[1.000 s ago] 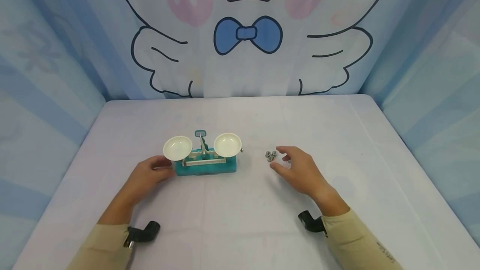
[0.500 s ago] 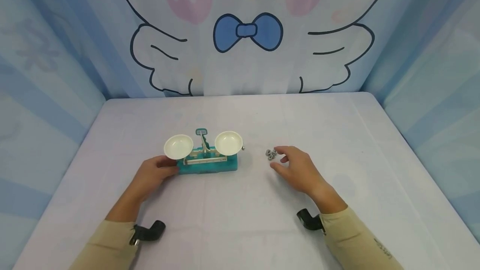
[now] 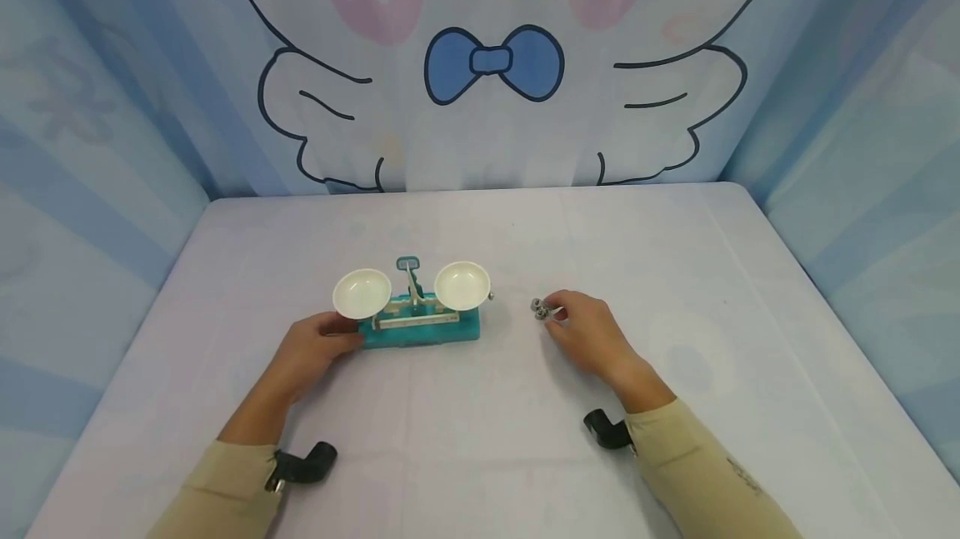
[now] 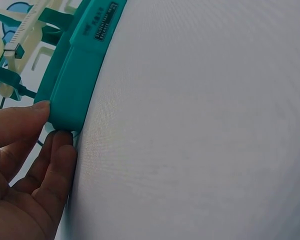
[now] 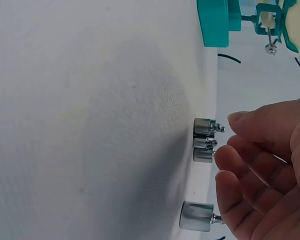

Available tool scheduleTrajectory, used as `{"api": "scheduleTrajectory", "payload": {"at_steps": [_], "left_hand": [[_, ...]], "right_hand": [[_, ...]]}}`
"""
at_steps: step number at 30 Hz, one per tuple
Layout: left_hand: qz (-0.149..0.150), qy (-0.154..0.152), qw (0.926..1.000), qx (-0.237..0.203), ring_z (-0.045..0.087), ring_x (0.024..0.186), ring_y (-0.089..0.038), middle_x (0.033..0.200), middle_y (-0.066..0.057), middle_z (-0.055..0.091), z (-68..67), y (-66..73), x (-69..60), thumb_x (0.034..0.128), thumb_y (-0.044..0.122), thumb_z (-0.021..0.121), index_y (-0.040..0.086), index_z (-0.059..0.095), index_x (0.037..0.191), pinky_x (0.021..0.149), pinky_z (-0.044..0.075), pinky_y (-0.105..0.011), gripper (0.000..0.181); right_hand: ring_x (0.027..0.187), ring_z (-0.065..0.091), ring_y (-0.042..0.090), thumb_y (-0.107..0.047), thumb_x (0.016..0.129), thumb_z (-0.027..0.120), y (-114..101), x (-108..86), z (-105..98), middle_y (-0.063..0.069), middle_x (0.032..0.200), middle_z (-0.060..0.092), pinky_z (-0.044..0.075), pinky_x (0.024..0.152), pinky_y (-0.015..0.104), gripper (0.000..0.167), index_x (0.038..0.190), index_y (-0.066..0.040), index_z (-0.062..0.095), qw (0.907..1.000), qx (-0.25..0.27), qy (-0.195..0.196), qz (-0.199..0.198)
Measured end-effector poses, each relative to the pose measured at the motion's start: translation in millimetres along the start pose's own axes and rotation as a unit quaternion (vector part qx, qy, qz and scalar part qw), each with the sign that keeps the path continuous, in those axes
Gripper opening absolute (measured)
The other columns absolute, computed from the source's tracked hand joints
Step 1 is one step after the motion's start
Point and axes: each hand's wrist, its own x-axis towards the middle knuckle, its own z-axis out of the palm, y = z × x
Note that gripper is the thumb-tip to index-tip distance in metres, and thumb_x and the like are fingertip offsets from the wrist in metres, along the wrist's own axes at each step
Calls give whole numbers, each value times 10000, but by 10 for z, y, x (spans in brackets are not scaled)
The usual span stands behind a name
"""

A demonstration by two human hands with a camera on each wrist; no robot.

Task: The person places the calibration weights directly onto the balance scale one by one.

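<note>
A small teal balance scale (image 3: pixel 420 332) with two cream pans stands left of the table's middle. My left hand (image 3: pixel 311 351) holds the left end of its base; in the left wrist view the thumb (image 4: pixel 27 119) lies on the base's upper edge and the fingertips (image 4: pixel 62 137) are at its end. Several metal knobbed weights (image 3: pixel 538 308) stand to the right of the scale. Over them is my right hand (image 3: pixel 592 335), thumb and fingers bent near the knobs. In the right wrist view a gap shows between the fingertips and the clustered weights (image 5: pixel 202 127).
A larger metal weight (image 5: pixel 196 216) stands apart from the cluster, close to the right hand's lower fingers. The white-covered table (image 3: pixel 480 456) reaches back to a printed curtain (image 3: pixel 495 147), with more curtain on both sides.
The scale has slid slightly to the right along with the left hand. The right hand has shifted a little left, and its thumb and fingers have drawn closer together at the weights.
</note>
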Motion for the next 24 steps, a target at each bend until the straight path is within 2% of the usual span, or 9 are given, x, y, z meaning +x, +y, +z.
{"api": "scheduleTrajectory", "payload": {"at_steps": [10,24], "left_hand": [[105,-46,9999,-10,481,1288,-407,1374,-270,540,-1,-34,21,954,163,642,-83,524,1370,1061,408,-535,497],[114,-98,9999,25,463,1310,-418,1395,-276,524,-15,-42,27,957,169,639,-86,505,1388,1070,397,-543,518]], "right_hand": [[830,624,223,-2,892,650,-28,70,60,100,981,702,526,768,404,231,1118,6,697,9999,-26,-96,48],[843,614,202,0,905,670,-29,89,104,80,988,696,526,784,393,214,1117,-8,696,9995,-120,-293,58]]}}
